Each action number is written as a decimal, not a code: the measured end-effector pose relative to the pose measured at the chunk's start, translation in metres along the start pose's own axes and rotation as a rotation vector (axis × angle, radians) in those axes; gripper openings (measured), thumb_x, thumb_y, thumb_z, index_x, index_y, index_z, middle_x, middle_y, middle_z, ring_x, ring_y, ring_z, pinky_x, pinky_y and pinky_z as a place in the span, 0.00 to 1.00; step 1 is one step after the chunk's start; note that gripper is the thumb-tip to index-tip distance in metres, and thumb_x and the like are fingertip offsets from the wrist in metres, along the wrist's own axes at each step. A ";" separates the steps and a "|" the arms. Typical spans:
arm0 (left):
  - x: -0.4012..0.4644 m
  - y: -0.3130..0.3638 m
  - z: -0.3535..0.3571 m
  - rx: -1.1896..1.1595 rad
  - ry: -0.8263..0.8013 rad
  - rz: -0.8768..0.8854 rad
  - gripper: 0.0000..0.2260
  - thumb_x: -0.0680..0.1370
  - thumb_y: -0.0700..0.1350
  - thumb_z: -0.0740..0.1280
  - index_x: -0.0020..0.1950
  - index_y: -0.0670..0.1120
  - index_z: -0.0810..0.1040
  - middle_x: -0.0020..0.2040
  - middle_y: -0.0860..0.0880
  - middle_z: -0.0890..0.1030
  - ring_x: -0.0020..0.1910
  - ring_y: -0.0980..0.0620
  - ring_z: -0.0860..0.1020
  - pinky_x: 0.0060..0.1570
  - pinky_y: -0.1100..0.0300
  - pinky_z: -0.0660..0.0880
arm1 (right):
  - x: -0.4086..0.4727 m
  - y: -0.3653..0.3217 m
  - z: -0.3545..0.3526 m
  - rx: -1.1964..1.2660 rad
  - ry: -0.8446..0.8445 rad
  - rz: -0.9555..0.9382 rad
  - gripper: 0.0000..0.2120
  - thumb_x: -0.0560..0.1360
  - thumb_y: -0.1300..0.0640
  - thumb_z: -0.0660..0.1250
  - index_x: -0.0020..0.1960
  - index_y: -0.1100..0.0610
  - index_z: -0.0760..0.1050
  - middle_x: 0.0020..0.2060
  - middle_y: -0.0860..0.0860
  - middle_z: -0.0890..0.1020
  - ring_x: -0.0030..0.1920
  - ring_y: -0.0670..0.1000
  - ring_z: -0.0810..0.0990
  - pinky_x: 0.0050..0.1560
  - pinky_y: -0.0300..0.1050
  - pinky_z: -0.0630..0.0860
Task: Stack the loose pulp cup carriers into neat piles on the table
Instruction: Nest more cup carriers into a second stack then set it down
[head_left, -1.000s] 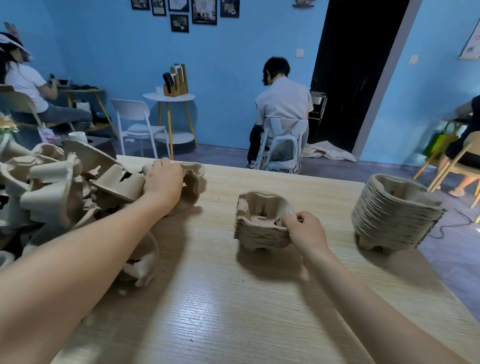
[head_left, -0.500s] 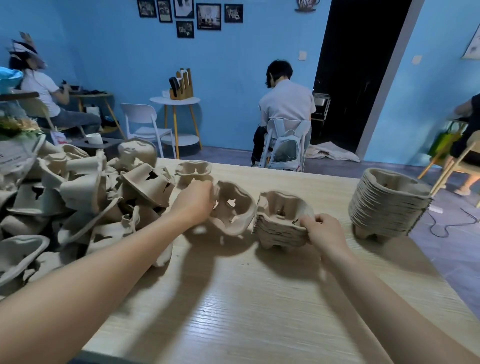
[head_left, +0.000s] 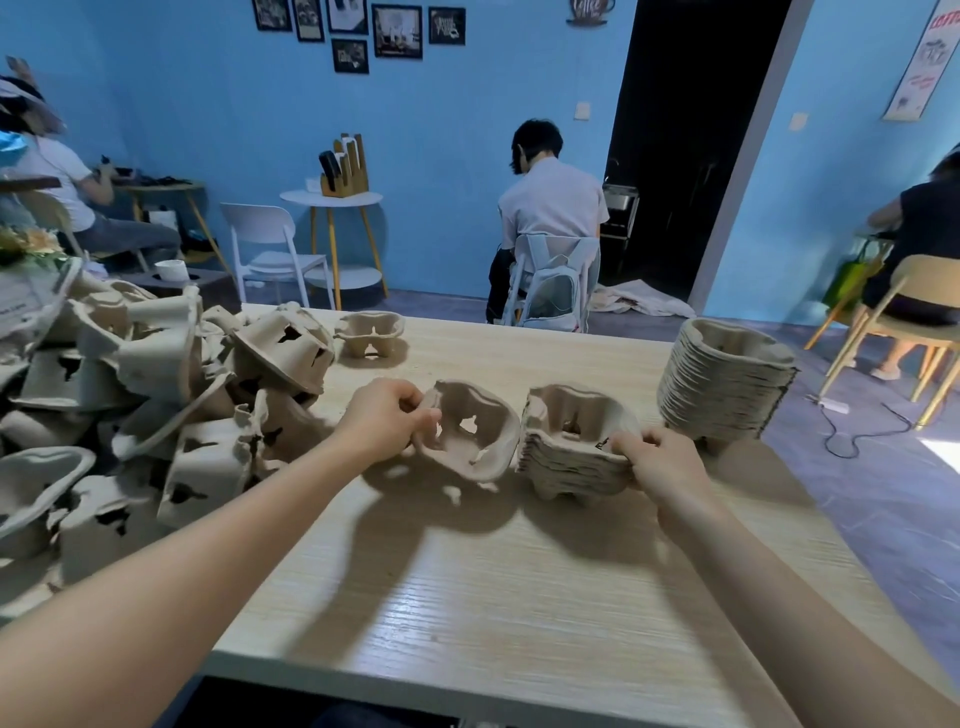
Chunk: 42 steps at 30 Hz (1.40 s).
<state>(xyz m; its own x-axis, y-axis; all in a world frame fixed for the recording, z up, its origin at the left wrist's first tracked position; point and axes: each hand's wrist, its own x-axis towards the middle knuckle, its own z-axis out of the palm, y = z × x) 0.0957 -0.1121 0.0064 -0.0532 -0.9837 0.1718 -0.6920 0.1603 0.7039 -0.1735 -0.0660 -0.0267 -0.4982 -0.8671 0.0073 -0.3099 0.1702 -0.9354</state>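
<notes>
You are somewhere in the middle of the job, with far more left than done. Your left hand (head_left: 387, 418) pinches the near-left rim of one loose carrier (head_left: 470, 428), fingers and thumb curled on the edge, and holds it tilted with its open side facing right, just left of the short pile (head_left: 574, 457) and apparently touching it at the rim; its low edge sits at or just above the table (head_left: 519, 597), and you cannot tell from this view whether it rests there. Your right hand (head_left: 660, 457) grips the near-right corner of that short pile, fingers curled over the top rim, steadying it. What is done, as far as you can see: a tall pile (head_left: 727, 382) stands at the far right edge of the table, well nested and even, and the short pile in the centre holds a fair number of carriers, also neat. What is left: a big heap (head_left: 156, 395) of loose carriers covers the left side of the table, lying at every angle, some on their sides, some upside down, and it runs out of view to the left, so you cannot count it. One more single carrier (head_left: 370, 332) sits upright on its own at the far side, between the heap and the piles. By this showing, the carrier in your left hand is the next to go on the short pile; it needs turning open side up and lining up before it will nest
</notes>
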 end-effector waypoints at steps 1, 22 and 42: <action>-0.003 0.002 -0.001 -0.029 -0.001 -0.011 0.11 0.75 0.47 0.70 0.33 0.48 0.75 0.32 0.51 0.77 0.33 0.53 0.72 0.32 0.62 0.66 | -0.002 0.000 -0.001 0.000 -0.001 -0.001 0.09 0.68 0.56 0.69 0.36 0.61 0.76 0.30 0.53 0.74 0.36 0.54 0.72 0.42 0.52 0.73; -0.028 0.077 0.021 -0.593 -0.074 0.095 0.02 0.75 0.39 0.69 0.43 0.43 0.82 0.41 0.42 0.83 0.39 0.52 0.79 0.47 0.57 0.79 | -0.008 0.001 0.002 0.032 0.004 -0.012 0.12 0.78 0.54 0.62 0.40 0.60 0.77 0.37 0.55 0.78 0.43 0.56 0.75 0.52 0.57 0.75; -0.010 0.082 0.043 -0.254 -0.082 0.003 0.05 0.72 0.43 0.73 0.45 0.44 0.78 0.40 0.48 0.80 0.40 0.53 0.78 0.41 0.58 0.78 | -0.015 -0.007 -0.013 0.331 -0.040 0.034 0.05 0.76 0.60 0.61 0.42 0.58 0.72 0.36 0.56 0.70 0.38 0.53 0.68 0.38 0.46 0.66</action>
<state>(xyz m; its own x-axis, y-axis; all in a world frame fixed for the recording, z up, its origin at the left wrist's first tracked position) 0.0082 -0.0929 0.0331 -0.1206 -0.9848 0.1248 -0.4897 0.1683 0.8555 -0.1748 -0.0481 -0.0157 -0.4696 -0.8822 -0.0335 -0.0105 0.0435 -0.9990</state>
